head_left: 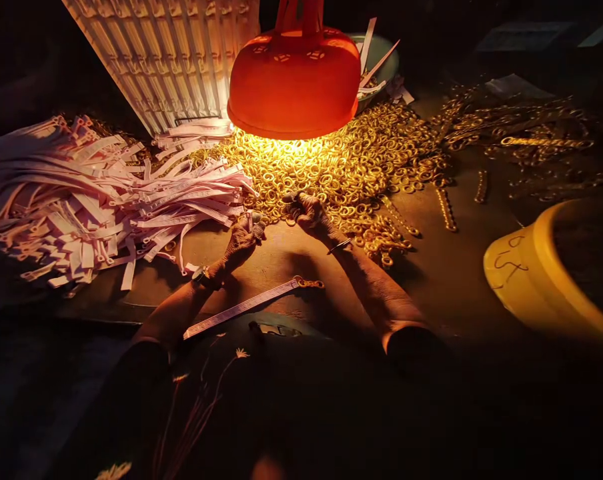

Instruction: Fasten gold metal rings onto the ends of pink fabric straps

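My left hand (pixel 245 241) is closed at the right tip of a heap of pale pink straps (pixel 96 193). A short bit of pale strap (pixel 250 220) seems to show between its fingertips. At the front edge of a pile of gold rings (pixel 381 150), my right hand (pixel 310 215) has its fingers bent and pressed together; what they hold, if anything, is hidden. Between my forearms lies a single printed strap (pixel 241 309), slanting across the table, with a few gold rings (pixel 310 284) linked at its upper end.
A red lamp (pixel 294 83) hangs low over the rings. Behind the straps stands a ribbed pale panel (pixel 176 60). A green bowl (pixel 384 57) holding strips is behind the lamp. On the right are dim gold chains (pixel 546 142) and a yellow tub (pixel 514 260).
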The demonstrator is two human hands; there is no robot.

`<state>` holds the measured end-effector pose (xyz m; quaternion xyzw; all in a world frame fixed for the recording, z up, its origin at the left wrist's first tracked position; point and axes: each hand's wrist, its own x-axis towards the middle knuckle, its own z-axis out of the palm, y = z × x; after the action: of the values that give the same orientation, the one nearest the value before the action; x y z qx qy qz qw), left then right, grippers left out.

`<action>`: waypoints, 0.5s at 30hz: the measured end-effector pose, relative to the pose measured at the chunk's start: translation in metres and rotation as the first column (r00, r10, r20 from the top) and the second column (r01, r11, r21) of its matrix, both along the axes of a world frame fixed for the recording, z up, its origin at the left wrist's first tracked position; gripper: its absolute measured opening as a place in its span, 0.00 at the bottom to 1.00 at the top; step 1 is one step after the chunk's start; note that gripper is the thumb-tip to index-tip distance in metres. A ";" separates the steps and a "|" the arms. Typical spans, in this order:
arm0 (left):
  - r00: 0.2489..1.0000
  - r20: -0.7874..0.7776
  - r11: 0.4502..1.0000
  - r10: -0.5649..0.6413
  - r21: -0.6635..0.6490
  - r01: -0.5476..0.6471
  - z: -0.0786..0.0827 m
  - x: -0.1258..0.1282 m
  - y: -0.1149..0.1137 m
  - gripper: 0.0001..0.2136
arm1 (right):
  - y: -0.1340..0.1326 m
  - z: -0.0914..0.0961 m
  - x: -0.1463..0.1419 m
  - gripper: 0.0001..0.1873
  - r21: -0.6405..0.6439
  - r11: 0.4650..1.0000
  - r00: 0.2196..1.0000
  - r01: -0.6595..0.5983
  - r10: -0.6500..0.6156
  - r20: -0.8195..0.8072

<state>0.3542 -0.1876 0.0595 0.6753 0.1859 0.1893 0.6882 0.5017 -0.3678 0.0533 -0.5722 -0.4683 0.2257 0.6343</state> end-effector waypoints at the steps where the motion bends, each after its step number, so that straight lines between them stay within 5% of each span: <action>1: 1.000 0.007 1.000 -0.005 0.025 0.005 -0.001 0.001 0.000 0.15 | 0.014 -0.004 0.001 0.18 -0.041 0.998 0.998 0.044 -0.042 0.057; 4: 0.999 -0.010 0.998 -0.035 0.054 0.036 -0.007 0.002 -0.001 0.12 | 0.041 -0.015 0.001 0.13 -0.173 0.976 0.969 0.133 -0.092 0.227; 8: 0.992 -0.068 0.994 -0.105 -0.026 0.103 -0.016 0.000 -0.003 0.12 | 0.045 -0.025 -0.010 0.14 -0.300 0.929 0.898 0.216 -0.068 0.436; 15: 0.976 -0.188 0.982 -0.111 -0.171 0.079 -0.030 -0.004 -0.004 0.15 | 0.047 -0.033 -0.026 0.10 -0.279 0.938 0.960 0.206 -0.139 0.242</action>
<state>0.3500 -0.1913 0.0295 0.6404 0.2354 0.0726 0.7275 0.4761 -0.3211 0.0200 -0.7228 -0.4427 0.1733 0.5015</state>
